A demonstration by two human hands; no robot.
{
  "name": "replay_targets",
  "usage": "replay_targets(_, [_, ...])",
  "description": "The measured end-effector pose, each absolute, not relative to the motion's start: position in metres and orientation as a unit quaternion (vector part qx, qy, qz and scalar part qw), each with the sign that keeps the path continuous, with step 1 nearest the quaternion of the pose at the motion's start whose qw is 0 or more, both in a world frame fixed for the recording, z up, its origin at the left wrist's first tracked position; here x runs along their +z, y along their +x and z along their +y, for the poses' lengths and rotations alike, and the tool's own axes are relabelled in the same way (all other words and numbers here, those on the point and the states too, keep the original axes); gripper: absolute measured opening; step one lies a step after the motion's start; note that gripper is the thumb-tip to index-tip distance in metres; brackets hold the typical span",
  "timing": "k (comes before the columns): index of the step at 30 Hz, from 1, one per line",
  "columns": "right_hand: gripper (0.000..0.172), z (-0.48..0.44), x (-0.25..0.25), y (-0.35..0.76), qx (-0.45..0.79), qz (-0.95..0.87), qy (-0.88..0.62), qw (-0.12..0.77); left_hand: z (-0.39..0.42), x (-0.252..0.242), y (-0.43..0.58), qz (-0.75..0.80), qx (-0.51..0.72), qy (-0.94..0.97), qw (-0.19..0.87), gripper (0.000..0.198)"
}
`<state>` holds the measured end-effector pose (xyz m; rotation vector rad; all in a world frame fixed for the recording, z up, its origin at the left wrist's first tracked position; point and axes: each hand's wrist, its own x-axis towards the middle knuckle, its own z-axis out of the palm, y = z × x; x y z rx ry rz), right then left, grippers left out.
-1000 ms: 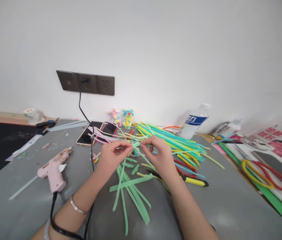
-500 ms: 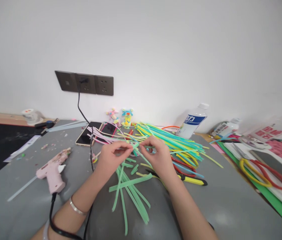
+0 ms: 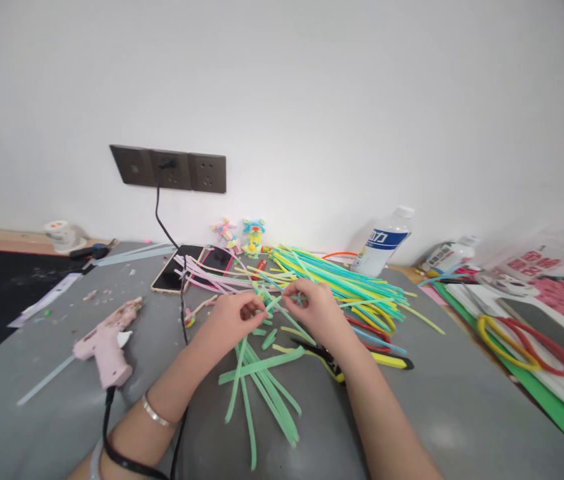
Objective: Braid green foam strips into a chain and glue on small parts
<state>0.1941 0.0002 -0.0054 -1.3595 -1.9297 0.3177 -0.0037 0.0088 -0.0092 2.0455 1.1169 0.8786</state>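
Between the two hands (image 3: 233,315) is a short green fuzzy strip (image 3: 274,303).

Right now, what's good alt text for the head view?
A left hand and a right hand are close together at a small green strip above a gray table. Loose green strips lie nearer the viewer, a pink glue gun to the left, yellow and teal stems behind.

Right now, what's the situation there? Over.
Left fingers at short green strip; right fingers close by. Long green strips lie below. Black cable crosses left forearm.
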Motion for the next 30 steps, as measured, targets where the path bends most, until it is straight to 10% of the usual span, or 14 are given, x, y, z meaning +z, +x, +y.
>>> replay_targets(30, [0.011, -0.017, 0.01, 0.171, 0.14, -0.787, -0.431, 0.418, 0.007, 0.0, -0.003, 0.354, 0.413, 0.596, 0.591, 0.034])
